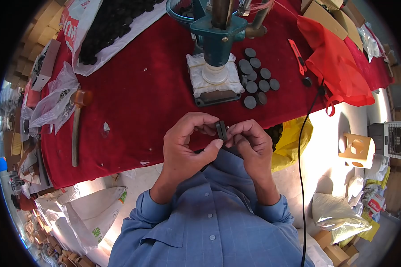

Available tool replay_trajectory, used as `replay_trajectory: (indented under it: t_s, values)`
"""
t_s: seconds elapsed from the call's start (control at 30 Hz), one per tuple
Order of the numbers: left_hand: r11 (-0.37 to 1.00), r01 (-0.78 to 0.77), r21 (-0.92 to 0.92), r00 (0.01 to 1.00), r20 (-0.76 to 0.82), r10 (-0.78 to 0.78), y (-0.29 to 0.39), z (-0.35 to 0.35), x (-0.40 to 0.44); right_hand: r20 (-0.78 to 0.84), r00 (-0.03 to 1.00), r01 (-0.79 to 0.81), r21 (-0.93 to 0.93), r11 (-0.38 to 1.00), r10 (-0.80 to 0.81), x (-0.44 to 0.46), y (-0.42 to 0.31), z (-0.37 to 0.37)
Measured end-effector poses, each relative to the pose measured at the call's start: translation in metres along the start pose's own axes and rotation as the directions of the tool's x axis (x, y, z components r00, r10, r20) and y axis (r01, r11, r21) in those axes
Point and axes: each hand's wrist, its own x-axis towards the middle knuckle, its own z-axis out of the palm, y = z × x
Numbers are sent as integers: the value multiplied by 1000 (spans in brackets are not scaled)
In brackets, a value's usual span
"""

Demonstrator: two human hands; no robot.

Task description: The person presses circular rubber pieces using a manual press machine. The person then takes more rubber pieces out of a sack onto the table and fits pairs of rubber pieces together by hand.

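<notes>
A small black disc-shaped piece [221,130], seen nearly edge-on with a groove round its side, is pinched between the thumb and fingers of my left hand [185,144]. My right hand [253,143] is closed in a pinch right beside the disc. A tiny pale spot shows at its fingertips, too small to name. Beyond both hands stands a green hand press [218,42], its base wrapped in white cloth [198,78]. Several dark grey round discs [250,102] lie on the red cloth to the right of the press.
A red-headed mallet [77,129] lies at the left on the red tablecloth [133,93]. Black pieces fill a white sack [82,49] at the back left. On the right are a red utility knife [297,55], a red bag [338,62] and a hanging black cable [301,178].
</notes>
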Motion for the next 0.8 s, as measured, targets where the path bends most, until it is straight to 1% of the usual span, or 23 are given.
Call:
replay_trajectory:
  t_s: [0.07, 0.17, 0.27, 0.4, 0.5, 0.57, 0.63, 0.67, 0.7, 0.8]
  values:
    - [1000, -7, 1, 1000, -4, 7, -1, -1, 1, 2, 1000, 0, 5, 1000, 0, 1, -1, 0]
    - [999, -24, 36, 1000, -19, 25, -1, -1, 1, 0, 998, -67, 60, 996, 67, 2, -6, 3]
    - [995, -53, 90, 998, -26, 55, -2, -2, 2, 10, 997, -81, 100, 992, 81, 3, -5, 4]
    - [985, -87, 150, 996, -19, 91, -3, -2, 2, 66, 996, -65, 113, 991, 57, 3, -6, 4]
    - [961, -130, 246, 991, 1, 134, -4, -1, 3, 110, 993, -56, 133, 990, 41, 3, -8, 6]
    - [916, -183, 356, 983, 68, 170, -2, 5, 1, 118, 993, -18, 122, 992, 3, 4, -8, 8]
    - [872, -249, 422, 968, 118, 219, -6, 13, -1, 87, 996, -23, 5, 1000, 23, 4, -7, 5]
    - [873, -243, 422, 970, 127, 209, -8, 17, -1, 73, 997, -28, -53, 998, 32, 5, -8, 2]
    - [874, -239, 422, 970, 138, 199, -8, 21, 0, 9, 992, -128, -41, 991, 129, 6, -15, -2]
    - [875, -200, 441, 975, 182, 131, -10, 33, 5, -225, 974, -35, -111, 993, 9, 21, -21, -37]
